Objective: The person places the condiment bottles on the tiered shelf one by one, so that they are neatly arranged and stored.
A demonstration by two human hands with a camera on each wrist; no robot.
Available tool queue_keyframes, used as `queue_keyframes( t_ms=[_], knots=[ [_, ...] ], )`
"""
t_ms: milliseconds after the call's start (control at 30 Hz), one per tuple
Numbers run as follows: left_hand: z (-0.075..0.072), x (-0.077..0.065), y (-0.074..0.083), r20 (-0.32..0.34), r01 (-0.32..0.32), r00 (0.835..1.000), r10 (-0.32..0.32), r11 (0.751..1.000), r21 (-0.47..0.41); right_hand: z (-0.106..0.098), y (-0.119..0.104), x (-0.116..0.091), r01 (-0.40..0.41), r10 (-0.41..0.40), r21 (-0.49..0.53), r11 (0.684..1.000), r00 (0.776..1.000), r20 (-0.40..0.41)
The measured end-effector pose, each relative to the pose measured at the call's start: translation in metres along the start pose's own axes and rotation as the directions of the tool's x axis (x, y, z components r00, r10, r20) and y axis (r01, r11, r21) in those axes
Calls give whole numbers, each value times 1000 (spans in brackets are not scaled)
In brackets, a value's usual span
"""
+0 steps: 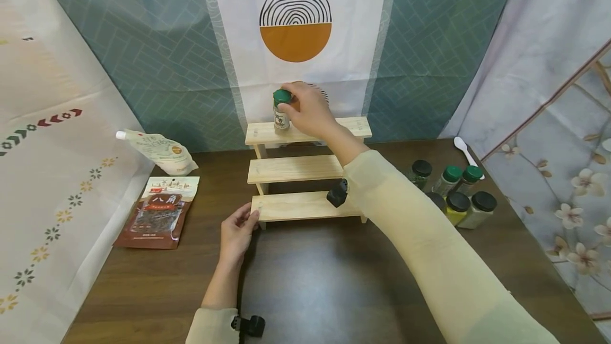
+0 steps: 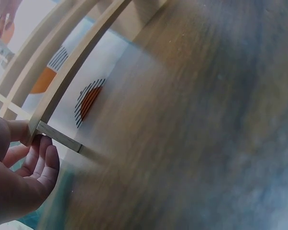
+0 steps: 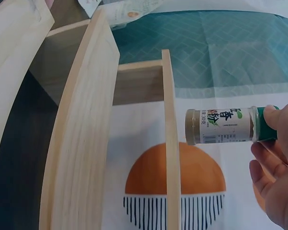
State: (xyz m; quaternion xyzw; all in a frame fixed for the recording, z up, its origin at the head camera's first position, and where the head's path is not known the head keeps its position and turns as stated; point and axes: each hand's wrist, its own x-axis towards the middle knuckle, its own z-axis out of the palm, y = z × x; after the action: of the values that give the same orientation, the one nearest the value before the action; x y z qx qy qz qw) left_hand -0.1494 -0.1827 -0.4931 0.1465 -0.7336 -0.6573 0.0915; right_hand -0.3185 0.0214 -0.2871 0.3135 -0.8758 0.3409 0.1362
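- Near the front of the desk [image 1: 305, 280], the left grip [image 1: 238, 230] pinches the left corner of the bottom step [image 1: 305, 207] of the wooden stand [image 1: 261, 133]. It should hold firm there so the stand can't slide, but not pull or lift.
- Just past that is the middle step [image 1: 291, 169]. The right sleeve [image 1: 406, 217] crosses over its right end, so it is good to hold that arm high and not bump the wood.
- Off to the right, the other jars [image 1: 458, 202] stand close together. The arm is near them, so the elbow should move slowly and not knock them.
- Farther back, the right grip [image 1: 307, 108] grasps the green lid [image 1: 281, 96] of a spice jar [image 1: 281, 117]. The jar is upright at the left part of the top step [image 1: 353, 128]. I can't tell for sure if it touches the wood. It is best to bring it straight down, feel it sit flat, then let go gently.
- At the very back hangs a cloth [image 1: 343, 42]. The top step looks thin, so a jar set too far back could fall.
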Motion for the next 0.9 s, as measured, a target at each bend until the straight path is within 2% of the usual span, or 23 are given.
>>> queue_keyframes(
  t_ms=[267,600,700,900],
  knots=[
    [-1,-1,2,4,-6,1000,6,1000,-7,14,-12,10,-26,25,17,1000,997,78],
    [0,0,1,8,-10,1000,10,1000,10,24,-4,12,8,-13,35,999,987,158],
    [0,-1,2,2,-20,1000,20,1000,13,26,-1,10,14,-24,67,998,989,148],
    [0,-2,1,6,-28,1000,28,1000,12,25,6,-5,-59,44,155,986,994,99]
  ],
)
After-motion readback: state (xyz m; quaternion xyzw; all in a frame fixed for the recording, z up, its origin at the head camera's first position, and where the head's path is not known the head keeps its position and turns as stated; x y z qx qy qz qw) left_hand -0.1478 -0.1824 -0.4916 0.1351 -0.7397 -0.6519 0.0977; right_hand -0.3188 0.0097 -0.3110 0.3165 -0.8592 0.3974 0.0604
